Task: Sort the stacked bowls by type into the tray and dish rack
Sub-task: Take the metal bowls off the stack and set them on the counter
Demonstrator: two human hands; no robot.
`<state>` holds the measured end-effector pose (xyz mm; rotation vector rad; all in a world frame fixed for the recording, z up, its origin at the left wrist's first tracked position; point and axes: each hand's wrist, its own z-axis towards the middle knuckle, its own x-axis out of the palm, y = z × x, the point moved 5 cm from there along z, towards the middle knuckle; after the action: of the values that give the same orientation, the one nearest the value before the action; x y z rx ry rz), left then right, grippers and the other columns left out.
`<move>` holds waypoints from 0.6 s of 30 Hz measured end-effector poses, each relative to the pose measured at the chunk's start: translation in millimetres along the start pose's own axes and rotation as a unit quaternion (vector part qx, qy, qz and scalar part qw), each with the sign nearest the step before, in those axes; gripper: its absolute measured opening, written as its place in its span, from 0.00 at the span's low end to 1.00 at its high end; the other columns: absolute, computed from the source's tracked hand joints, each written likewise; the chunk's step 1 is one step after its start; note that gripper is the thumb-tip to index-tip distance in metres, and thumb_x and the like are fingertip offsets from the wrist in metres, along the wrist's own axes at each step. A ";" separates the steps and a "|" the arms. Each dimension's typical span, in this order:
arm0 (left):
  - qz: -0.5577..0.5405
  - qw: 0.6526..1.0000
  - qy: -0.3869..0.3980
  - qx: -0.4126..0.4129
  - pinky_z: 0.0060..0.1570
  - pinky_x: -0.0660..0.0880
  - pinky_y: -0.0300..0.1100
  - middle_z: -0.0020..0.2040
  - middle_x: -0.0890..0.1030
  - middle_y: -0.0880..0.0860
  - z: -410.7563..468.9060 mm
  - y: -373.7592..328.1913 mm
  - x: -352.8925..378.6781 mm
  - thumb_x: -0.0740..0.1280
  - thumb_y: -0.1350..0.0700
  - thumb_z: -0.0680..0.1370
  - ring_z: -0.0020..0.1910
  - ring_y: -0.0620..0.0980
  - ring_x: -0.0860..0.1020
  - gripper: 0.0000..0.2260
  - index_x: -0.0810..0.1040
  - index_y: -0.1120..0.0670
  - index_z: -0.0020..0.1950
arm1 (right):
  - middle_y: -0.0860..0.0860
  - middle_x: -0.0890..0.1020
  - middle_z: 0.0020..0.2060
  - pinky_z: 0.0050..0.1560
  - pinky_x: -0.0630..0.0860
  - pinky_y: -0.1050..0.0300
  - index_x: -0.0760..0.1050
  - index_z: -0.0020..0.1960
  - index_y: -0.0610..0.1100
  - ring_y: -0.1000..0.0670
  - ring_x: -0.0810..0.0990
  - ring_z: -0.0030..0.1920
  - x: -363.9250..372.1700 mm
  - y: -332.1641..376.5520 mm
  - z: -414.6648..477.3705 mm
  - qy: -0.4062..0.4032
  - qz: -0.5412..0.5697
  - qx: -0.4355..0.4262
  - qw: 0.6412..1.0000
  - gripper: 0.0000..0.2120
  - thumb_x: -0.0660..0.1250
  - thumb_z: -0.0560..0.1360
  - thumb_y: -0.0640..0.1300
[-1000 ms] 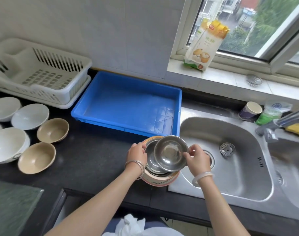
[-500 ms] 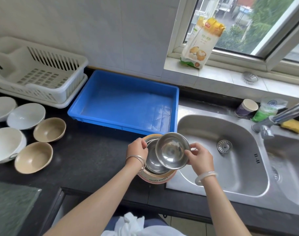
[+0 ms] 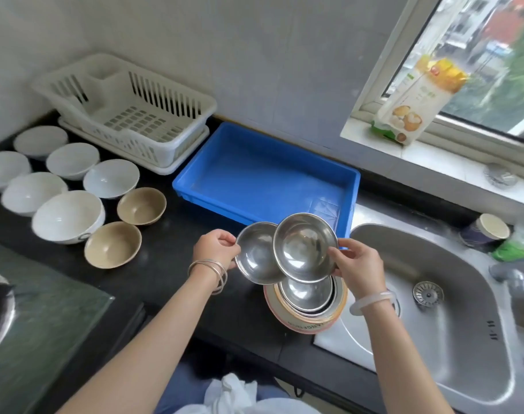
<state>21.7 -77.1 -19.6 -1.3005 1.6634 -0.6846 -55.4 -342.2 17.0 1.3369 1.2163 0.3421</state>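
L hand [image 3: 216, 249] & R hand [image 3: 355, 264] each pinch a steel bowl [image 3: 304, 246] rim, fingers closed.

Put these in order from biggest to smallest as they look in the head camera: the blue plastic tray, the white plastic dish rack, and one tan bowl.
1. Blue plastic tray and white plastic dish rack: too alike to rank; the rack sits farther back.
2. Tan bowl: clearly smallest.

A pale tiled wall [image 3: 254, 55] fills 12 o'clock; daylight enters a window [image 3: 479, 55] at 2 o'clock above a black counter [image 3: 165, 264].
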 end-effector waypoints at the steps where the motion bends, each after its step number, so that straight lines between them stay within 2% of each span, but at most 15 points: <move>1: -0.010 1.000 -0.013 -0.008 0.32 0.79 0.38 0.40 0.81 0.52 2.1 3.9 -13.4 0.69 0.65 0.70 0.40 0.49 0.80 0.08 0.76 0.52 0.39 | 0.51 0.84 0.33 0.41 0.82 0.51 0.81 0.44 0.48 0.53 0.82 0.28 10.3 4.1 2.1 0.010 -0.002 -0.003 1.000 0.03 0.70 0.71 0.41; 4: -0.029 0.998 -0.049 -0.038 0.32 0.78 0.38 0.39 0.81 0.52 7.6 21.9 -50.0 0.69 0.66 0.70 0.39 0.48 0.80 0.08 0.76 0.53 0.38 | 0.52 0.83 0.32 0.38 0.82 0.54 0.80 0.45 0.46 0.58 0.80 0.26 47.3 11.3 6.4 0.055 0.005 0.000 0.998 0.04 0.70 0.72 0.40; 7: -0.051 0.992 -0.085 -0.075 0.33 0.79 0.40 0.38 0.80 0.53 11.7 45.5 -82.4 0.69 0.67 0.70 0.38 0.48 0.79 0.08 0.76 0.53 0.37 | 0.50 0.83 0.31 0.35 0.81 0.56 0.79 0.44 0.45 0.55 0.80 0.26 89.9 15.3 8.6 0.113 -0.003 0.013 0.994 0.04 0.68 0.72 0.38; 10: -0.071 0.985 -0.117 -0.106 0.33 0.79 0.42 0.37 0.80 0.53 15.1 70.5 -108.6 0.68 0.67 0.70 0.36 0.49 0.79 0.09 0.76 0.54 0.36 | 0.46 0.82 0.33 0.26 0.76 0.65 0.78 0.42 0.44 0.52 0.80 0.27 131.4 19.9 11.9 0.147 -0.006 0.023 0.989 0.05 0.67 0.72 0.36; 13: -0.077 0.978 -0.140 -0.130 0.36 0.79 0.43 0.38 0.80 0.54 18.0 92.5 -129.0 0.69 0.66 0.70 0.37 0.51 0.79 0.09 0.76 0.54 0.36 | 0.48 0.80 0.33 0.22 0.71 0.69 0.78 0.43 0.44 0.56 0.79 0.25 167.8 26.0 17.1 0.167 -0.037 0.029 0.985 0.04 0.66 0.72 0.37; 15: -0.082 0.975 -0.151 -0.144 0.38 0.79 0.43 0.38 0.80 0.54 20.8 104.4 -138.9 0.69 0.66 0.70 0.37 0.50 0.79 0.09 0.76 0.53 0.35 | 0.50 0.80 0.33 0.24 0.74 0.68 0.78 0.41 0.44 0.60 0.78 0.23 190.7 28.6 21.9 0.181 -0.043 0.035 0.982 0.04 0.66 0.72 0.37; 18: -0.081 0.971 -0.160 -0.160 0.37 0.79 0.42 0.37 0.79 0.52 25.5 116.8 -148.5 0.69 0.66 0.70 0.35 0.48 0.78 0.09 0.76 0.53 0.35 | 0.46 0.82 0.38 0.39 0.82 0.55 0.77 0.43 0.45 0.53 0.82 0.31 223.4 28.6 28.6 0.203 -0.047 0.055 0.976 0.04 0.65 0.73 0.37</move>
<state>-1.3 101.0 -83.4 -1.6920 1.4515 -0.2808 70.0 -173.6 -69.1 1.3364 1.6538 0.5046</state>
